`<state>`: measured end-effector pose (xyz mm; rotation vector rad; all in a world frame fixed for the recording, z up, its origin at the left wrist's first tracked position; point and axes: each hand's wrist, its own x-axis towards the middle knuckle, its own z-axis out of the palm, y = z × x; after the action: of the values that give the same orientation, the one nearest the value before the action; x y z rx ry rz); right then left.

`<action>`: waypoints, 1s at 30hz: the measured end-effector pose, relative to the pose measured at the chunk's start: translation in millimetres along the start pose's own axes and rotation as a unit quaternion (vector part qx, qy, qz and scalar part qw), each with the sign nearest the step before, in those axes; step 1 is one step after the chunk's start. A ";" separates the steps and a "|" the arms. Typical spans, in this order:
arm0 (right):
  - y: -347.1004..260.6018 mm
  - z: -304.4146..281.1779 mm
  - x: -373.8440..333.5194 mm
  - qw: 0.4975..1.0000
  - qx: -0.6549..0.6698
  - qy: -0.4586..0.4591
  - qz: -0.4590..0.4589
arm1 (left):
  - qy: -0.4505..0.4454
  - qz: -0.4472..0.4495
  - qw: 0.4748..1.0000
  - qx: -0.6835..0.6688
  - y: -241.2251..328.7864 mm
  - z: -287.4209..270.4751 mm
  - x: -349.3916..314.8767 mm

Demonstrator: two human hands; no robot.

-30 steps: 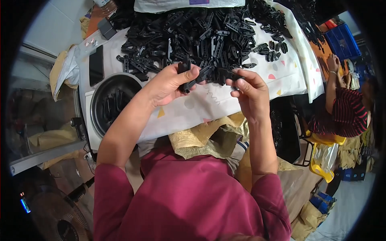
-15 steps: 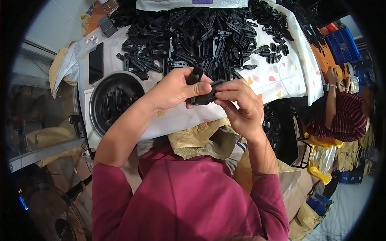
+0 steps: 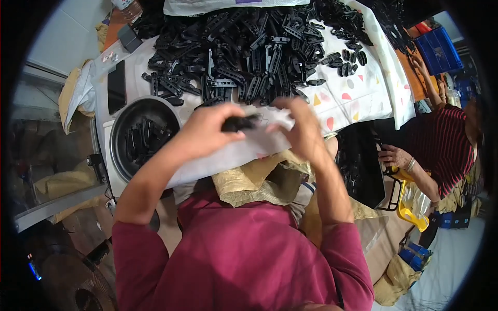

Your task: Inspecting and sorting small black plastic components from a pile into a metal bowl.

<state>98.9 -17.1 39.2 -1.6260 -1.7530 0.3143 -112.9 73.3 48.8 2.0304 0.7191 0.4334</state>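
Blurred by motion, my left hand has its fingers and thumb closed around a small black plastic part above the near edge of the table. The part's outline is smeared, so its details are lost. To its right, my right hand is apart from the part, its blurred fingers and thumb spread and nothing seen between them. Just beyond both hands lies a large heap of long black plastic parts. A round metal bowl with more black pieces stands left of my left forearm.
A dark phone lies beyond the bowl. Small oval black pieces are at the heap's right. A black bin of parts stands at my right, with a co-worker's hand at its edge. Brown sacking covers my lap.
My hands have separated: the right one has let go of the black part and shifted slightly left. The left still holds it, now lower. A co-worker's hand has come to the bin.
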 end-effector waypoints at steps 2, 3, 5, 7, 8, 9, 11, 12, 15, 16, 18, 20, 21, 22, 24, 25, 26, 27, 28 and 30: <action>57.2 -8.1 6.0 0.992 -0.093 0.038 0.077 | 0.075 -0.082 0.988 -0.111 -13.4 -16.3 5.4; 66.3 -11.9 8.4 0.979 -0.162 0.010 0.127 | 0.116 -0.134 0.974 -0.139 -24.1 -26.8 11.2; 85.6 -10.5 7.5 0.979 -0.173 0.008 0.108 | 0.131 -0.179 0.967 -0.123 -30.0 -41.7 23.6; 90.4 -7.6 11.3 0.975 -0.175 -0.025 0.133 | 0.179 -0.094 0.963 0.179 -38.4 -36.0 36.0; 90.7 -4.9 14.3 0.967 -0.206 -0.032 0.145 | 0.136 -0.054 0.965 0.216 -39.3 -33.6 43.1; 90.5 -3.0 18.9 0.967 -0.207 -0.032 0.144 | 0.126 -0.047 0.956 0.262 -37.4 -25.3 49.2; 89.7 -2.4 26.8 0.947 -0.250 -0.088 0.181 | 0.084 0.046 0.914 0.394 -39.8 -16.2 61.0; 93.5 -0.3 28.0 0.958 -0.230 -0.065 0.159 | 0.083 0.050 0.915 0.391 -40.5 -14.9 65.6; 100.6 -2.6 25.2 0.966 -0.183 -0.043 0.179 | 0.016 0.054 0.872 0.486 -35.8 -11.7 77.5; 101.0 -4.9 18.3 0.976 -0.156 0.032 0.147 | -0.007 0.047 0.869 0.493 -34.2 -10.1 82.2; 74.1 -16.7 19.9 0.973 -0.009 0.037 0.228 | -0.028 0.034 0.863 0.503 -34.5 -13.0 82.7; 51.0 -23.4 15.0 0.916 0.263 0.057 0.297 | -0.045 0.031 0.867 0.496 -30.4 -16.0 83.8; 47.4 -24.8 10.9 0.895 0.343 0.050 0.280 | -0.044 0.032 0.866 0.496 -26.9 -22.6 82.2; 40.0 -25.3 7.3 0.873 0.402 0.059 0.270 | -0.036 -0.036 0.938 0.342 -14.7 -34.2 78.3; 25.8 -21.1 1.9 0.834 0.504 0.053 0.220 | -0.056 -0.153 0.987 0.002 -10.0 -48.6 69.4; 12.1 -16.2 5.8 0.825 0.522 0.045 0.214 | -0.049 -0.159 0.986 0.003 -5.1 -49.9 62.0; 0.3 -15.5 7.9 0.819 0.539 0.038 0.192 | -0.081 -0.152 0.975 -0.142 3.5 -46.7 58.2; -10.3 -15.0 9.1 0.813 0.556 0.030 0.170 | -0.110 -0.141 0.942 -0.283 10.0 -42.8 55.1; -20.8 -12.5 9.1 0.833 0.537 0.032 0.129 | -0.129 -0.124 0.934 -0.309 14.2 -40.4 52.0; -33.2 -12.6 9.2 0.902 0.428 0.028 0.037 | -0.136 -0.101 0.931 -0.323 28.3 -39.0 44.2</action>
<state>81.9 -17.9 71.7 -1.0265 -1.2189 0.9158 -91.5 115.0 94.4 1.3421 0.5163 0.2178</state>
